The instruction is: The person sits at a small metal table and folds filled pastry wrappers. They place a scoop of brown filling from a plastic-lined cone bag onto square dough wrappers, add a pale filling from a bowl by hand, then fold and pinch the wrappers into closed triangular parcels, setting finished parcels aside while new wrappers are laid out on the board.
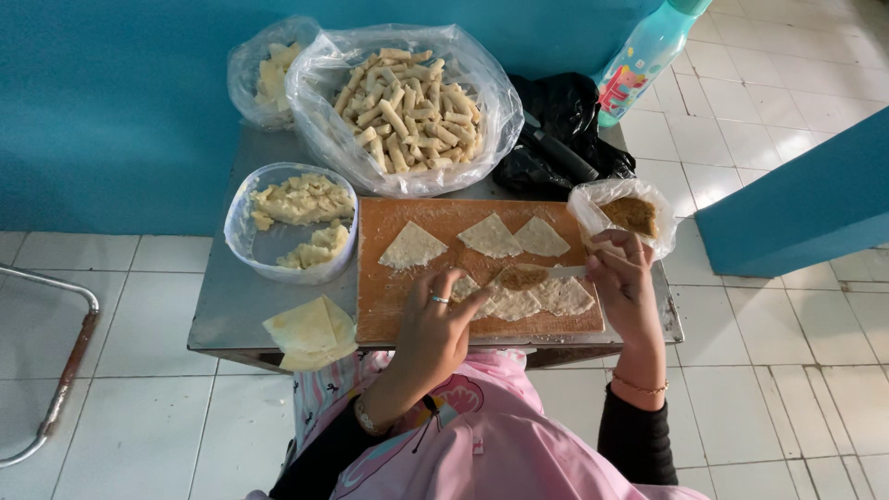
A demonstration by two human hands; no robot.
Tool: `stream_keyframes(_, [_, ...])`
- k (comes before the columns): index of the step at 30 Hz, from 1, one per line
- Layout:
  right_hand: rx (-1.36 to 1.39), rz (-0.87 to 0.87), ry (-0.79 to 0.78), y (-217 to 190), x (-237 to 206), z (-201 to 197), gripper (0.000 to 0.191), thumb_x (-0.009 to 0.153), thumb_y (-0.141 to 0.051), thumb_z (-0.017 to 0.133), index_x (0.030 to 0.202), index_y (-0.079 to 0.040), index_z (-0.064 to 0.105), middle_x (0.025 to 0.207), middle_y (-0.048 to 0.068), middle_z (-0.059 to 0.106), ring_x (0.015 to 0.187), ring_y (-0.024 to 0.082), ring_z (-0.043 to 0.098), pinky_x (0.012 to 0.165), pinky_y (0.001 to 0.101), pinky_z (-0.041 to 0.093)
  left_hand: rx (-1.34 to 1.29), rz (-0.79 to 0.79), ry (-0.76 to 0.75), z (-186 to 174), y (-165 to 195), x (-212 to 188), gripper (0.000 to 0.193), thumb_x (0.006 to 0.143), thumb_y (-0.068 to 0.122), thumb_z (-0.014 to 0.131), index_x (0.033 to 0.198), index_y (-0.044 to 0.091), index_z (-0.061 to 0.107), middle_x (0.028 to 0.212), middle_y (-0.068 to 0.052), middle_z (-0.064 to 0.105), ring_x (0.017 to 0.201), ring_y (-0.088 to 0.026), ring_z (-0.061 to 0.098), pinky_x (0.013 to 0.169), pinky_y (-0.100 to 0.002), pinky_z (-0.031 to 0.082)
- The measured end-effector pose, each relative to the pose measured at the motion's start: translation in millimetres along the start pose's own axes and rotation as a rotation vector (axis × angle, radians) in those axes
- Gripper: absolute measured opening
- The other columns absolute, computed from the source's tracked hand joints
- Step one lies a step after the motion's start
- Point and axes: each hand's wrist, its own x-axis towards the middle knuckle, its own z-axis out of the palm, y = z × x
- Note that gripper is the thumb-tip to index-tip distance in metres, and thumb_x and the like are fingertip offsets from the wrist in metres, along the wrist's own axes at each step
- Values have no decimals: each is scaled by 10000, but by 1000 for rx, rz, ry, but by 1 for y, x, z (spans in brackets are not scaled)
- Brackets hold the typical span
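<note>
Near the bench's front edge, a filling-laden knife (542,274) is gripped by the right hand (622,282). A wrapper (512,298) is pinned by the left hand (435,319), fingers spread. Filling could be smeared off its edge onto the cutting board (398,296).

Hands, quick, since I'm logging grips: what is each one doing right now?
Left hand: open, fingertips pressing a triangular wrapper on the wooden board.
Right hand: closed on a knife spreading brown filling.
</note>
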Motion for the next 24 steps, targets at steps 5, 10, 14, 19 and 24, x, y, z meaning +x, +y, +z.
stream_keyframes(5, [18, -15, -73, 14, 6, -12, 179, 964, -133, 658, 832, -31, 724, 1259, 63, 596, 1201, 270, 407, 973, 392, 433, 5, 31, -91, 20, 3, 12, 510, 762, -5, 680, 1255, 123, 696, 1318, -153, 512, 1147, -369, 500, 957, -517, 449])
stream_keyframes(10, [126, 1, -100, 23, 11, -9, 125, 941, -135, 690, 914, -22, 737, 1211, 67, 586, 1165, 235, 468, 915, 383, 470, 30, 49, -109, 36, 2, 20, 541, 754, -19, 675, 1279, 110, 671, 1341, -161, 508, 1168, -368, 492, 999, -504, 448])
stream_keyframes(14, [78, -61, -108, 29, 14, -12, 141, 946, -106, 694, 859, -1, 727, 1215, 88, 595, 1187, 243, 471, 963, 389, 467, 49, 45, -127, 50, 2, 27, 626, 741, -25, 673, 1354, 98, 646, 1346, -184, 487, 1142, -374, 480, 974, -506, 438])
stream_keyframes(19, [88, -39, -103, 28, 18, -4, 125, 931, -122, 692, 910, -6, 734, 1217, 80, 602, 1194, 247, 483, 985, 379, 453, 96, 65, -144, 59, -9, 30, 567, 789, -12, 687, 1345, 90, 637, 1350, -193, 453, 1158, -356, 478, 965, -491, 437])
stream_keyframes(24, [-5, -80, -93, 25, 19, 4, 117, 931, -97, 709, 870, -6, 750, 1234, 92, 619, 1213, 272, 456, 1049, 416, 399, 46, 49, -150, 53, -16, 24, 563, 752, -8, 696, 1309, 59, 649, 1361, -181, 460, 1165, -356, 478, 960, -482, 440])
